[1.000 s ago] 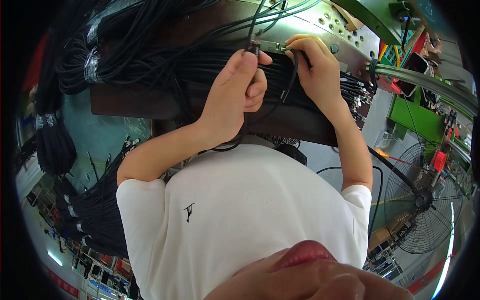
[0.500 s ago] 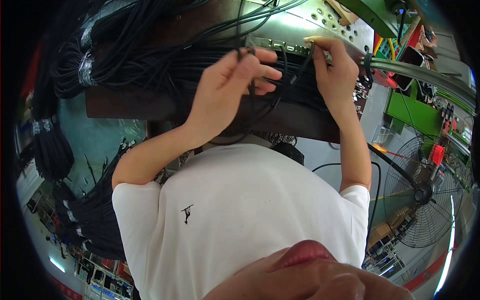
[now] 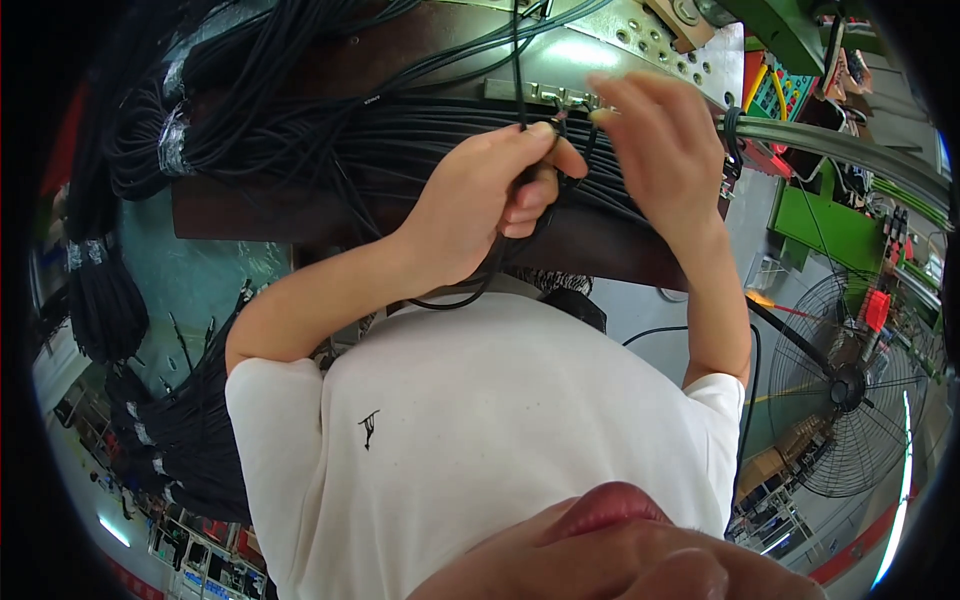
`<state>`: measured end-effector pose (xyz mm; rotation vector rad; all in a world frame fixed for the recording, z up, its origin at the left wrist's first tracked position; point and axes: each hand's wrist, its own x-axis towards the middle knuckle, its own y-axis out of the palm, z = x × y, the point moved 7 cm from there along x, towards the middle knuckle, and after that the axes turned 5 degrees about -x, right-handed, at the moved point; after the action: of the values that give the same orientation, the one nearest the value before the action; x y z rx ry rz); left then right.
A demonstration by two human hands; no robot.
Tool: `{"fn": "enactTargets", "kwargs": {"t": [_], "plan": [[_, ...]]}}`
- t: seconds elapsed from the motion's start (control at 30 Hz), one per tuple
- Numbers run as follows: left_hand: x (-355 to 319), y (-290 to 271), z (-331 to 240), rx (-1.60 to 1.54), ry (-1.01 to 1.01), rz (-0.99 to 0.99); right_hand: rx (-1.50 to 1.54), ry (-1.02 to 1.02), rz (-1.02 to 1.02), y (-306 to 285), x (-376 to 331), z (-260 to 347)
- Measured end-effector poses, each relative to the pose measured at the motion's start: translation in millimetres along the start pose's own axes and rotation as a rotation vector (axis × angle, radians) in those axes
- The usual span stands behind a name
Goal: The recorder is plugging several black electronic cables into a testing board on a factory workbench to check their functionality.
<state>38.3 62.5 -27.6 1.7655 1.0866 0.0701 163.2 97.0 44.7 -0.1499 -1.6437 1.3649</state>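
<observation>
- A black cable (image 3: 455,305) is held in front of the person at the table's near side; its slack is hung in a loop below the fist.
- The cable is gripped by the left hand (image 3: 470,190), with the thumb pressed along the top and the fingers curled closed around it.
- The right hand (image 3: 668,145) is raised just beside, its fingers partly bent; they are blurred, so whether anything is gripped cannot be told.
- Beyond both hands, a narrow metal strip (image 3: 497,89) is seen, with small fittings set along it.
- Under the hands, many black cables (image 3: 420,140) are laid side by side across a dark brown table (image 3: 240,210).
- At the left, a coiled bundle (image 3: 145,130) is bound with clear wrap (image 3: 175,140).
- Farther back, a perforated metal plate (image 3: 590,50) is overhung by a green machine part (image 3: 770,25).
- At the right, a round caged fan (image 3: 845,385) is seen.
</observation>
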Motion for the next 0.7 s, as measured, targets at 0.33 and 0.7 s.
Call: {"fn": "enactTargets", "kwargs": {"t": [0.33,0.7], "plan": [[-60,22,-78,0.787,0.340,0.000,0.177,0.391,0.014,16,-39,-55],[-40,-1,13,0.729,-0.172,0.195,0.444,0.467,0.226,38,-33,-63]]}}
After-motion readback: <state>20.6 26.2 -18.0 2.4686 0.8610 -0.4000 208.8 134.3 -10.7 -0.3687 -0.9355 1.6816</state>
